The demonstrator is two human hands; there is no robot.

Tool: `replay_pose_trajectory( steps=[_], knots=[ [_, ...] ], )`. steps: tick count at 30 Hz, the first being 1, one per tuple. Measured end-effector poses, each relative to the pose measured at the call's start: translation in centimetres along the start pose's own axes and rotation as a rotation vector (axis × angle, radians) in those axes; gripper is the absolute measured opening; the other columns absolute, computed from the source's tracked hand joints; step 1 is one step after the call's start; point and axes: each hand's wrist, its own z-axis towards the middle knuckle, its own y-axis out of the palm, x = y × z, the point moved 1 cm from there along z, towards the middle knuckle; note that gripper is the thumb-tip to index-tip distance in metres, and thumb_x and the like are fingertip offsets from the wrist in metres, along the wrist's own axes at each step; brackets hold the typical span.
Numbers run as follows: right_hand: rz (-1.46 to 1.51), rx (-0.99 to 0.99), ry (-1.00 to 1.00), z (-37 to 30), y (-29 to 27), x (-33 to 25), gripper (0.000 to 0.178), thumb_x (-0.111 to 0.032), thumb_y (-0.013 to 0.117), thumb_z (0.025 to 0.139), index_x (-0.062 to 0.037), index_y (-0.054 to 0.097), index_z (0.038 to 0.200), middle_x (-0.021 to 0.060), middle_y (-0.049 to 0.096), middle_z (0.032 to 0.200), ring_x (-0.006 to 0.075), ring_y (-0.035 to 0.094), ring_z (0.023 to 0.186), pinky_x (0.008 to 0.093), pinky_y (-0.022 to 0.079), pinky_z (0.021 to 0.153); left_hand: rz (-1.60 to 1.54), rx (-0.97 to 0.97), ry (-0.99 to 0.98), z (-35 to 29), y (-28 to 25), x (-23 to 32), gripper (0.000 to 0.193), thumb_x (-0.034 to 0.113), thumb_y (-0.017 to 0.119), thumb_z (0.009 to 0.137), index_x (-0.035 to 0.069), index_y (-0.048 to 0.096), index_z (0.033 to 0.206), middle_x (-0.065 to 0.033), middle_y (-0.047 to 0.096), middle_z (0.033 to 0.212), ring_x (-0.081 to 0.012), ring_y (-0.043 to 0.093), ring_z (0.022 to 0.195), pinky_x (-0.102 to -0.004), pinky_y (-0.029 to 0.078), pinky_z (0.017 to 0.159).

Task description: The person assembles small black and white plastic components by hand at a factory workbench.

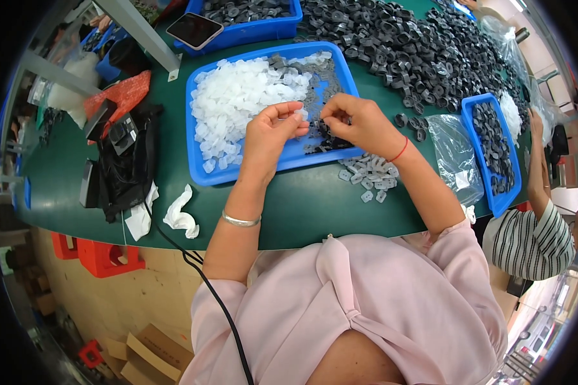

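Note:
A blue tray [196, 154] lies before me, heaped with translucent white plastic pieces [237, 96] on the left and small grey pieces [327, 80] on the right. Above its front half, my left hand [273, 131] pinches a small translucent white piece [302, 114] between thumb and fingers. Close by on the right, my right hand [361, 122] is closed in a pinch, its fingertips turned toward the left hand. What it holds, if anything, is too small to make out. Small black pieces [327, 142] lie in the tray beneath the hands.
Light grey flat pieces [369, 173] lie by the tray's front right. Black ring-shaped parts [404, 58] are piled at the back. A narrow blue tray [504, 199], plastic bag [456, 154], phone [194, 31], black bag [128, 167] and crumpled tissue [182, 215] surround me. A co-worker [526, 240] works at right.

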Motion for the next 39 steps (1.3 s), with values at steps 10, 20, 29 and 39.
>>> replay_pose_trajectory(
  steps=[10, 20, 29, 39],
  knots=[
    [0.485, 0.043, 0.207, -0.4, -0.1, 0.6, 0.014, -0.003, 0.063, 0.082, 0.0010, 0.066, 0.095, 0.0005, 0.064, 0.081, 0.0045, 0.057, 0.073, 0.0194, 0.048, 0.066, -0.076, -0.017, -0.068, -0.2, 1.0, -0.9, 0.026, 0.005, 0.060, 0.087, -0.005, 0.057, 0.111, -0.0106, 0.063, 0.095, -0.0166, 0.065, 0.083, -0.0266, 0.055, 0.075],
    [0.275, 0.230, 0.055, -0.9, 2.2, -0.3, 0.026, 0.001, 0.063, 0.080, -0.0012, 0.061, 0.106, 0.0043, 0.065, 0.084, 0.0080, 0.060, 0.073, 0.0218, 0.051, 0.067, -0.078, 0.078, 0.065, -0.7, 2.0, -1.0, 0.029, 0.001, 0.061, 0.085, -0.006, 0.057, 0.112, -0.0113, 0.063, 0.098, -0.0151, 0.064, 0.082, -0.0252, 0.055, 0.072],
    [0.005, 0.280, -0.035, -1.1, 2.1, -0.7, 0.028, 0.003, 0.061, 0.080, -0.0018, 0.056, 0.106, 0.0074, 0.062, 0.075, 0.0135, 0.060, 0.067, 0.0264, 0.050, 0.062, 0.089, 0.063, 0.193, -1.0, 2.4, -1.4, 0.031, -0.003, 0.065, 0.082, 0.000, 0.059, 0.113, -0.0066, 0.066, 0.089, -0.0087, 0.062, 0.080, -0.0219, 0.052, 0.070],
    [0.015, 0.323, 0.061, -1.4, 2.0, -0.9, 0.028, 0.002, 0.065, 0.077, -0.0004, 0.055, 0.103, 0.0075, 0.063, 0.075, 0.0132, 0.060, 0.064, 0.0260, 0.050, 0.060, 0.172, 0.055, 0.310, -1.1, 2.6, -1.5, 0.025, -0.004, 0.063, 0.083, 0.000, 0.058, 0.107, -0.0075, 0.064, 0.093, -0.0094, 0.062, 0.084, -0.0225, 0.052, 0.075]
  ],
)
